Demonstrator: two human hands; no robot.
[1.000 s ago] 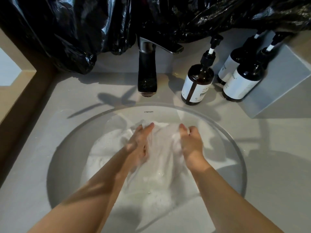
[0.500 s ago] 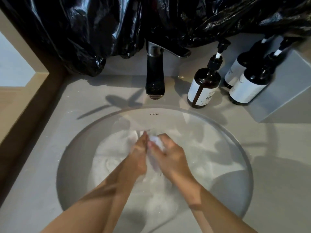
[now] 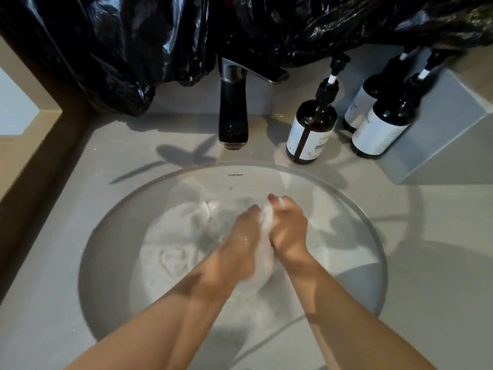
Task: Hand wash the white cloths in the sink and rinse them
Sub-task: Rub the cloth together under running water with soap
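Hands have closed in together since a second ago. The left hand and right hand both clench a bunched white cloth between them, down in the sink, over the soapy water.

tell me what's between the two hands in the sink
A bunched, soapy fold of the white cloth lies there, gripped by the left hand and the right hand over the sink. The head view shows it.

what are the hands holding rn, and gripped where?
Both the left hand and right hand grip one white cloth, a bunched-up section squeezed between them over the soapy sink. Edge or middle of the cloth: cannot tell.
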